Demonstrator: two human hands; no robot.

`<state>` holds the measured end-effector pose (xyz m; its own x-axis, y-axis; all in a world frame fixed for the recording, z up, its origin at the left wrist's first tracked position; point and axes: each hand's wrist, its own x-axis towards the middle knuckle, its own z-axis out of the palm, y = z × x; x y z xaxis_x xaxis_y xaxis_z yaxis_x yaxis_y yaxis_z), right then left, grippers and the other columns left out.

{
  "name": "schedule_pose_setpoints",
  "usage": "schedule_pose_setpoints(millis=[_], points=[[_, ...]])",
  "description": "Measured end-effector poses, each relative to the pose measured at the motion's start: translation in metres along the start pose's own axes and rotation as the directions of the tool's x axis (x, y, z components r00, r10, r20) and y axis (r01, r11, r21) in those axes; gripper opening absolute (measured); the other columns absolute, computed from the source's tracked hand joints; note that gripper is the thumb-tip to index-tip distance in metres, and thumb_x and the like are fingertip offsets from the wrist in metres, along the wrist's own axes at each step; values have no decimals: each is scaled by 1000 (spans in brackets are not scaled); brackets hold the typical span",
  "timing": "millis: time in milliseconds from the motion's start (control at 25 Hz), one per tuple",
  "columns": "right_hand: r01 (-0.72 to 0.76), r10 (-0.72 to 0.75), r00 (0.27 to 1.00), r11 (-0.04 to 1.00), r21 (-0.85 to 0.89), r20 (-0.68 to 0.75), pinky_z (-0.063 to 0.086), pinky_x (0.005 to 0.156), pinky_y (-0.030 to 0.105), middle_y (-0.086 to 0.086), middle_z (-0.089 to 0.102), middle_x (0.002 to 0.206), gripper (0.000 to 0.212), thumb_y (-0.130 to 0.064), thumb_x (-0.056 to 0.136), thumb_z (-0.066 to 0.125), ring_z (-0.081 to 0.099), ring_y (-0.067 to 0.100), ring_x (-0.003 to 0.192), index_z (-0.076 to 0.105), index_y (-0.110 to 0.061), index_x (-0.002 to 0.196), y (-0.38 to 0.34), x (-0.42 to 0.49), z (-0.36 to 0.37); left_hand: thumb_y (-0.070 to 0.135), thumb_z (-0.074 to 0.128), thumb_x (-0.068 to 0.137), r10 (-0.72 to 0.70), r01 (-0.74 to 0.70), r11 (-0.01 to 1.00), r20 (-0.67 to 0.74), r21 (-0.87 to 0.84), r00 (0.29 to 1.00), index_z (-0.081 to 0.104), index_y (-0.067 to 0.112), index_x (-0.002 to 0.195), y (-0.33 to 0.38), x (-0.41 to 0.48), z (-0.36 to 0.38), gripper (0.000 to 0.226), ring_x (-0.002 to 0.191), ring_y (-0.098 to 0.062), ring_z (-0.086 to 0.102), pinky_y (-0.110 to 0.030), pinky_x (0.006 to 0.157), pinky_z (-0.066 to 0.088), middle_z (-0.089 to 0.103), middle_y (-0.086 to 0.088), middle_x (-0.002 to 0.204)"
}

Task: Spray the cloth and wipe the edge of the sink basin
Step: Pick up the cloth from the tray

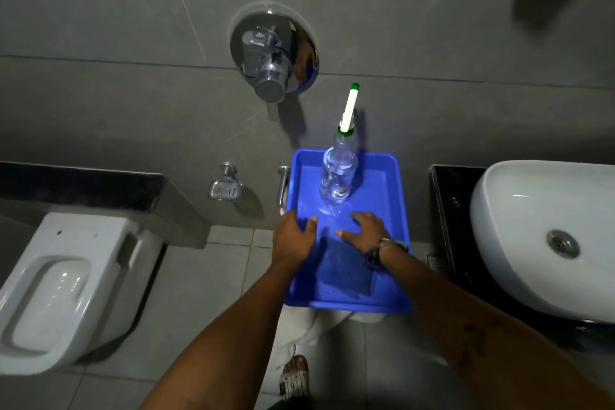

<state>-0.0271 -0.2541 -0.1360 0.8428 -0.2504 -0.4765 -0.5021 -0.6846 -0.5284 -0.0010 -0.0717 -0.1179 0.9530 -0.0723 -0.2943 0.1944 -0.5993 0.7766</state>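
Evidently nothing is picked up yet; the tray [396,210] is the landmark, a blue one seemingly perched on something white between the toilet [63,280] on its left and the sink [519,210] on its right. Inside the tray, at the far end, the bottle [337,176] stands upright with its white nozzle pointing away toward the wall, probably so it cannot tip or leak; at the near end the cloth [346,271] lies flat, a dark folded square partly hidden under the right wrist. The left hand [294,238] rests on the tray's left rim, fingers loosely spread with the thumb over the edge, apparently steadying the tray; it grips nothing else. The right hand [364,230] hovers inside the tray between cloth and bottle, fingers splayed and empty, likely reaching for the bottle. The sink sits on a black desk [446,216] right of the tray, its rim dry-looking and untouched, so spraying and wiping both remain undone; the tray keeps both tools within reach of the basin.
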Motion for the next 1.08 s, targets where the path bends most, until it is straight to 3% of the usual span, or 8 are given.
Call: schedule_pose_setpoints(millis=[120, 200, 360, 600, 760, 920, 1000, 1080], points=[[-59, 64, 997, 994, -89, 49, 33, 112, 45, 19, 43, 144, 74, -45, 81, 69, 36, 38, 135, 41, -12, 141, 22, -10, 23, 28, 70, 89, -240, 239, 971, 173, 25, 955, 58, 4, 124, -21, -4, 29, 44, 121, -31, 61, -35, 102, 46, 64, -14, 126], [-106, 113, 992, 989, -104, 62, 37, 108, 46, 17, 46, 139, 67, -44, 80, 70, 38, 38, 132, 46, -13, 135, 34, -15, 31, 26, 74, 83, -296, 277, 953, 195, 118, 935, 59, 3, 112, -33, -7, 42, 40, 114, -34, 64, -39, 98, 51, 67, -15, 116], [-67, 95, 983, 983, -173, 160, 40, 105, 45, 14, 50, 135, 62, -46, 78, 71, 42, 38, 128, 51, -17, 129, 50, -17, 37, 33, 75, 59, -395, 357, 917, 281, 179, 874, 65, -1, 112, -45, -11, 54, 63, 107, -35, 68, -42, 92, 57, 71, -19, 114], [-155, 124, 966, 980, 123, 225, 47, 80, 41, 16, 62, 97, 40, -29, 73, 79, 59, 31, 92, 57, -5, 95, 62, -9, 35, 10, 73, 79, -433, 475, 879, 352, -39, 830, 61, 0, 96, -45, -7, 63, 23, 81, -26, 58, -33, 67, 50, 65, -22, 95], [-213, 117, 958, 901, 378, 261, 44, 71, 33, 7, 60, 82, 29, -27, 70, 82, 56, 24, 78, 61, -10, 80, 50, -19, 17, 16, 66, 86, -370, 577, 714, 487, -396, 791, 63, 7, 107, -21, -14, 48, 22, 86, -29, 60, -35, 73, 50, 65, -18, 97], [-204, 68, 972, 729, 654, 227, 51, 61, 24, 2, 72, 81, 25, -29, 67, 84, 66, 21, 76, 70, -11, 77, 37, -38, -24, 35, 59, 94, -106, 582, 444, 605, -681, 789, 64, 4, 129, 8, -28, 32, 47, 102, -28, 67, -41, 98, 50, 72, -16, 114], [-203, 62, 976, 621, 757, 211, 56, 73, 32, 12, 74, 94, 24, -26, 70, 83, 68, 26, 84, 71, -9, 83, 34, -49, -36, 37, 65, 87, 12, 562, 352, 603, -749, 797, 55, 0, 138, 30, -38, 37, 64, 116, -34, 61, -48, 114, 39, 62, -22, 130], [-213, 50, 975, 502, 838, 218, 55, 91, 42, 20, 72, 108, 30, -24, 73, 80, 69, 32, 94, 71, -4, 93, 36, -64, -49, 37, 78, 74, 84, 543, 324, 595, -775, 799, 54, -1, 138, 54, -52, 47, 79, 121, -36, 58, -49, 116, 37, 60, -24, 133]])
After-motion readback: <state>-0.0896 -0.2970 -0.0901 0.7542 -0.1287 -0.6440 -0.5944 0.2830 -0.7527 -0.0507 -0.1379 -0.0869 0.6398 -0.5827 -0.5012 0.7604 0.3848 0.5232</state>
